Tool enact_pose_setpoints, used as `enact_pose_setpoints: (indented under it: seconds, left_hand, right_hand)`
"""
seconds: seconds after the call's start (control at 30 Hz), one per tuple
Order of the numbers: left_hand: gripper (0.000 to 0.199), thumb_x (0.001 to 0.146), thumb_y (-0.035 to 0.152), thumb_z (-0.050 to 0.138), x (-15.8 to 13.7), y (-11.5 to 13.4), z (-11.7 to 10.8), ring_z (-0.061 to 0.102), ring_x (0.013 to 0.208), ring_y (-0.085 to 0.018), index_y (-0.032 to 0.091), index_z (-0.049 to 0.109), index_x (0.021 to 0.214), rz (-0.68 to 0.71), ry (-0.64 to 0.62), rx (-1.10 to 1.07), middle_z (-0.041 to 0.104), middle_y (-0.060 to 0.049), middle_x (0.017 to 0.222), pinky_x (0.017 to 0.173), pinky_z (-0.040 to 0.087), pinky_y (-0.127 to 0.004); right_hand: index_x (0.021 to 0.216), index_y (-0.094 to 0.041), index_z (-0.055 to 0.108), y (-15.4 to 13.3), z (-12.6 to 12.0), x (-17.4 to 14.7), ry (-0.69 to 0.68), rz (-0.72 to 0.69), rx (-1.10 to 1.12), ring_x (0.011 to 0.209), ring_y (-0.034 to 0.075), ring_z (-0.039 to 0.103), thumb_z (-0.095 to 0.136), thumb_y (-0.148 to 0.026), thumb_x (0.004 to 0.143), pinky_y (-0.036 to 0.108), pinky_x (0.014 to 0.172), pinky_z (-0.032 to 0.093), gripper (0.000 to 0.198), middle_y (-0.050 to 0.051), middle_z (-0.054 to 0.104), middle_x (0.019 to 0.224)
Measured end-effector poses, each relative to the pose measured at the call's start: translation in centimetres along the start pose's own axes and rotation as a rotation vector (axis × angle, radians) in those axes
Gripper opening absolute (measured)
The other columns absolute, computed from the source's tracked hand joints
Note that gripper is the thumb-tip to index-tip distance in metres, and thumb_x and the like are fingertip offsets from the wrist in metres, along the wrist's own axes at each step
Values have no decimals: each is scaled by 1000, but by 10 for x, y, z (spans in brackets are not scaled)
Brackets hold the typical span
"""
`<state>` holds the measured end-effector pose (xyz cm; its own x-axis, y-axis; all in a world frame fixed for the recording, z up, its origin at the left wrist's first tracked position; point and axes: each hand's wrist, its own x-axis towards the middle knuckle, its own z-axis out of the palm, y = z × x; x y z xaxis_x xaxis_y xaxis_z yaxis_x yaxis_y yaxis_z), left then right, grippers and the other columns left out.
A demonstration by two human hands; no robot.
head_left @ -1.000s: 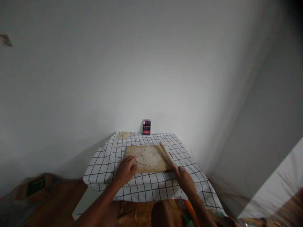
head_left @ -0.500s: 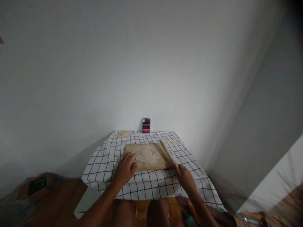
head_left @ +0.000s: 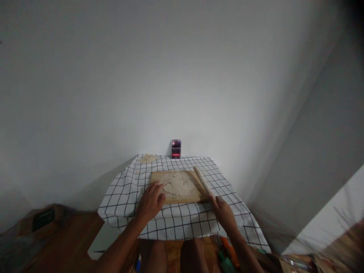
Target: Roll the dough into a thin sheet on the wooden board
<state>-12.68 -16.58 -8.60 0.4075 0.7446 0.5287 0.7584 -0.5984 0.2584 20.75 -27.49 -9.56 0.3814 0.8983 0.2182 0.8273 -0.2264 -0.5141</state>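
Observation:
A thin, uneven sheet of dough [head_left: 178,185] lies flat on a wooden board [head_left: 187,198]. My left hand [head_left: 150,200] rests on the board's left side, fingers stretched out by the dough's left edge. At the board's right edge, my right hand [head_left: 223,212] is closed around the near end of a rolling pin [head_left: 202,179]. The pin slants away from me toward the back, along the right side of the board, beside the dough rather than on it.
A checked cloth [head_left: 182,223] covers the table. Another flat piece of dough [head_left: 148,158] lies at its back left corner. A pixelated dark upright object [head_left: 176,149] leans near the wall. Below left stands a box [head_left: 42,222]; bags and bright items [head_left: 227,256] lie below right.
The view has shifted slightly. My left hand stays at the board's left side, and the right hand still holds the rolling pin, which sits marginally farther right.

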Motion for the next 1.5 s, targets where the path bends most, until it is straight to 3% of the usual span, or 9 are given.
enact_pose_setpoints:
  seconds: [0.33, 0.53, 0.6, 0.7, 0.93, 1.03, 1.13, 1.3, 1.5]
  left_hand:
    - [38, 102, 35, 52, 3, 6, -6, 61, 145, -29, 31, 75, 131, -26, -16, -103, 73, -8, 147, 133, 44, -48]
    - [39, 97, 30, 51, 15, -12, 3, 69, 133, -29, 27, 73, 129, -167, 37, -328, 78, -8, 135, 121, 55, -50]
    - [40, 97, 27, 48, 28, -16, 0, 71, 130, -29, 24, 71, 131, -209, 118, -345, 78, -10, 133, 119, 56, -51]
    - [36, 99, 25, 48, 56, -11, -5, 68, 130, -29, 22, 71, 127, -102, 168, -290, 77, -12, 131, 120, 54, -50]
    - [35, 106, 32, 46, 119, 12, 30, 64, 137, -28, 19, 74, 123, 136, -171, -117, 75, -14, 138, 126, 47, -46]
    - [38, 110, 35, 40, 133, 15, 50, 66, 134, -25, 24, 74, 122, 111, -192, -92, 78, -10, 134, 126, 45, -43]
    - [41, 112, 38, 36, 143, 16, 57, 69, 127, -23, 28, 75, 116, 91, -215, -112, 80, -6, 126, 121, 48, -39]
    - [40, 111, 42, 40, 154, 25, 55, 63, 140, -24, 29, 77, 122, 105, -319, -107, 77, -5, 140, 128, 40, -43]
    - [52, 111, 57, 36, 168, 46, 53, 45, 160, -32, 33, 70, 142, 152, -551, -59, 62, -6, 164, 136, 25, -59]
  right_hand:
    - [86, -26, 62, -13, -7, -10, 15, 62, 105, 72, 22, 67, 43, -61, 108, 29, 64, 42, 46, 6, 68, 75]
    - [83, -27, 51, -38, 18, -29, -157, -34, 406, 58, 19, 60, 35, -79, 104, 28, 57, 41, 58, -2, 58, 65]
    - [82, -26, 53, -50, 22, -29, -197, -103, 363, 65, 19, 63, 43, -75, 104, 28, 61, 41, 54, 0, 62, 69]
    - [86, -24, 61, -65, 15, -24, -280, -153, 228, 76, 20, 67, 51, -61, 106, 28, 67, 41, 44, 4, 70, 78]
    - [106, -22, 73, -76, -8, -19, -365, -179, -33, 91, 22, 75, 55, -51, 110, 28, 74, 45, 35, 10, 80, 99]
    - [120, -21, 70, -83, -5, -21, -335, -178, -179, 101, 26, 77, 47, -52, 114, 32, 78, 48, 39, 13, 81, 110]
    - [118, -21, 70, -88, 2, -22, -318, -172, -194, 103, 29, 78, 44, -56, 114, 34, 80, 51, 45, 15, 81, 107]
    - [100, -21, 69, -84, 19, -20, -324, -174, 54, 95, 27, 76, 49, -55, 110, 32, 75, 50, 41, 14, 79, 98]
    - [83, -24, 59, -72, 40, -23, -424, -33, 589, 50, 15, 54, 46, -81, 101, 24, 47, 35, 61, -3, 55, 56]
